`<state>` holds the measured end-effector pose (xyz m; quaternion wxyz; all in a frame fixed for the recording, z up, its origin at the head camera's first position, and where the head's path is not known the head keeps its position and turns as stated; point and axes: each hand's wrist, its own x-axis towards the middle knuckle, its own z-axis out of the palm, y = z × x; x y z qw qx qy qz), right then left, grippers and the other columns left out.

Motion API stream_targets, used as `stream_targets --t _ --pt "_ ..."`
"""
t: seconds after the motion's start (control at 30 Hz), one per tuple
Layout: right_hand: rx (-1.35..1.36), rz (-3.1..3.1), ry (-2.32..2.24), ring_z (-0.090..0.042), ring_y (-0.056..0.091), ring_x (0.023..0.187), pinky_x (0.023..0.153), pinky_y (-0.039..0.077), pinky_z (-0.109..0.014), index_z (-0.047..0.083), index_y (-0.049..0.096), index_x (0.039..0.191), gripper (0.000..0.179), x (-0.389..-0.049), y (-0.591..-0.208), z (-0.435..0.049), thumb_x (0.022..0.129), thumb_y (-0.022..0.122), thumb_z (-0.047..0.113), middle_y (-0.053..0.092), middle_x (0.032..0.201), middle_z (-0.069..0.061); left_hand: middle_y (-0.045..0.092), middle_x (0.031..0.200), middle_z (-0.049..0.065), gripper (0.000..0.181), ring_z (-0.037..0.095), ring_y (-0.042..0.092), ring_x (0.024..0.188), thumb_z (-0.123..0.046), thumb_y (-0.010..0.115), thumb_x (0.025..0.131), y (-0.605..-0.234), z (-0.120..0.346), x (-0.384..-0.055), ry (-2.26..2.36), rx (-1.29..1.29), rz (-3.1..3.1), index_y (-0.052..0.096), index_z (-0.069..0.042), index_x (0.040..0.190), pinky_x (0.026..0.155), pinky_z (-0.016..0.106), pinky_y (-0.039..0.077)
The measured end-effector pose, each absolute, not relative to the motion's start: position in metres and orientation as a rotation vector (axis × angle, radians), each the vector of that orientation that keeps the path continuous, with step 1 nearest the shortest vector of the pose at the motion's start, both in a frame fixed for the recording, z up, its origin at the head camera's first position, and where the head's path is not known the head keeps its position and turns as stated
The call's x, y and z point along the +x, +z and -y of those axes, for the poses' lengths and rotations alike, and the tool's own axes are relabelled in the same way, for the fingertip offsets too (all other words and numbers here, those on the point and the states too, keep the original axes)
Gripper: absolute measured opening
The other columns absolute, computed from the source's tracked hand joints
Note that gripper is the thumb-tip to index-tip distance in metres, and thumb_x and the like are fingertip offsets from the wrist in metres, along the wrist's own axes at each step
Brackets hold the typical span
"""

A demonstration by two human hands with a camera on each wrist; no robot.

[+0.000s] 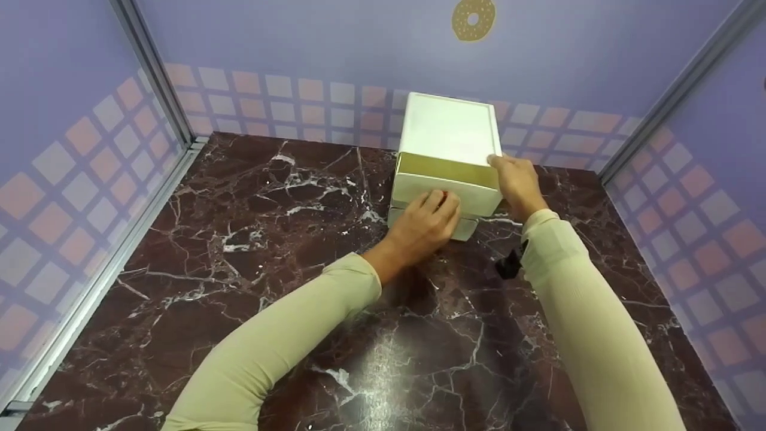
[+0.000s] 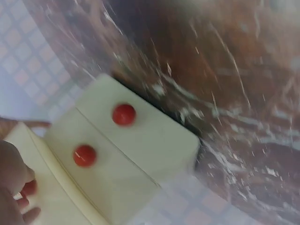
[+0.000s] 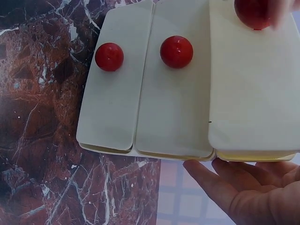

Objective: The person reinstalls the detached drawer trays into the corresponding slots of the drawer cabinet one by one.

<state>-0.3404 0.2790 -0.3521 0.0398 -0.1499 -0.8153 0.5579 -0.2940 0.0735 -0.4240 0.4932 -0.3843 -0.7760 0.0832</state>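
A small white drawer cabinet (image 1: 452, 129) stands by the back wall. Its top drawer (image 1: 413, 187) is pulled partly out, leaving a yellowish gap behind the front panel. My left hand (image 1: 422, 224) pinches that drawer's red knob (image 3: 251, 11), which the fingers partly cover. Below it are two closed drawers, the middle one with a red knob (image 3: 176, 51) and the bottom one with another red knob (image 3: 109, 57). My right hand (image 1: 519, 182) rests against the cabinet's right side, thumb at the top edge and fingers (image 3: 211, 185) fairly straight along the side.
The cabinet stands on a dark red marbled tabletop (image 1: 239, 287). Purple walls with a checkered band (image 1: 311, 108) enclose it at the back and both sides. A metal rail (image 1: 114, 257) runs along the left edge. A small black object (image 1: 508, 265) shows by the right wrist.
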Motion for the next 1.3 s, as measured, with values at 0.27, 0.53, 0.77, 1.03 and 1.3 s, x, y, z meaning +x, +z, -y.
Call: stream_targets --t 0.27,0.53,0.77,1.03,1.3 --pt "-0.461 2.463 1.752 -0.017 0.064 0.086 0.069 0.062 -0.031 0.007 0.061 0.141 0.049 -0.338 -0.349 -0.28 0.1 0.056 0.035 0.063 0.108 -0.01 0.065 0.106 0.007 0.022 0.021 0.062 0.094 -0.004 0.054 0.097 -0.417 -0.076 -0.304 0.159 -1.002 1.844 0.074 -0.005 0.106 0.087 0.027 0.058" --pt "-0.469 2.476 1.648 -0.016 0.062 0.094 0.086 0.056 -0.03 0.004 0.067 0.132 0.045 -0.336 -0.348 -0.275 0.099 0.057 0.033 0.066 0.121 -0.013 0.064 0.106 0.007 0.024 0.02 0.062 0.096 -0.001 0.054 0.096 -0.411 -0.083 -0.324 0.18 -0.973 1.922 0.074 -0.004 0.107 0.087 0.025 0.059" --pt "-0.46 2.49 1.609 -0.018 0.057 0.106 0.093 0.051 -0.03 0.002 0.068 0.131 0.046 -0.336 -0.347 -0.27 0.099 0.056 0.033 0.065 0.128 -0.012 0.062 0.104 0.005 0.022 0.018 0.059 0.093 0.002 0.055 0.094 -0.407 -0.087 -0.334 0.146 -0.945 1.956 0.074 -0.003 0.103 0.082 0.022 0.059" --pt "-0.411 2.57 1.448 -0.025 0.056 0.12 0.107 0.046 -0.041 0.008 0.068 0.131 0.052 -0.335 -0.353 -0.273 0.102 0.048 0.046 0.063 0.135 -0.013 0.068 0.121 0.008 0.03 0.021 0.063 0.099 -0.003 0.051 0.099 -0.409 -0.076 -0.322 0.023 -0.918 2.073 0.071 -0.003 0.121 0.088 0.027 0.059" --pt "-0.21 2.698 1.159 -0.037 0.032 0.153 0.127 0.022 -0.056 0.021 0.031 0.161 0.079 -0.323 -0.401 -0.302 0.102 0.007 0.068 0.035 0.164 -0.012 0.057 0.134 0.016 0.044 0.036 0.054 0.122 -0.041 0.046 0.104 -0.434 0.008 -0.333 -0.348 -0.623 2.612 0.055 -0.007 0.132 0.099 0.052 0.051"
